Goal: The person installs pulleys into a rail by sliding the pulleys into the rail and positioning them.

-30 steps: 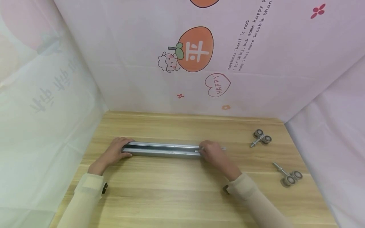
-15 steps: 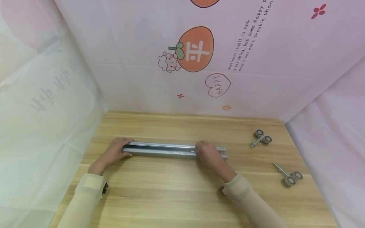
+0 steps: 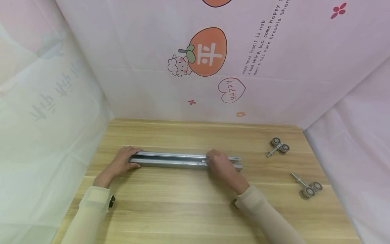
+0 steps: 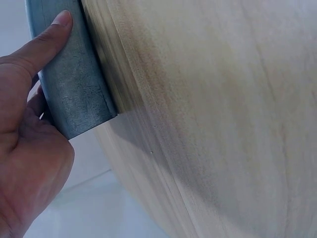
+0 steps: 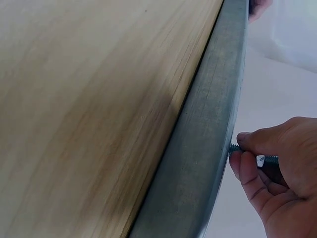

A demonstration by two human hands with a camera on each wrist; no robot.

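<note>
A long metal channel rail (image 3: 170, 164) lies across the wooden table with its slot facing up. At its left end my left hand (image 3: 122, 162) grips it, the thumb (image 4: 58, 30) on the near side wall and the other fingers over the far side. Toward the right end, my right hand (image 3: 220, 165) is over the slot. In the right wrist view its thumb and fingers pinch a threaded bolt (image 5: 271, 160) with a nut on it, standing out of the rail's slot. Whatever is at the bolt's lower end is hidden inside the rail.
Two roller trolleys lie on the wooden table (image 3: 170, 203) at the right: one farther back (image 3: 278, 146), one nearer (image 3: 308, 189), each with wheels and a threaded bolt. Printed cloth (image 3: 146, 88) hangs behind the table and at both sides.
My right hand has moved left along the rail with the bolt, uncovering the rail's right end. The left hand keeps its grip at the left end, and the loose trolleys stay put.
</note>
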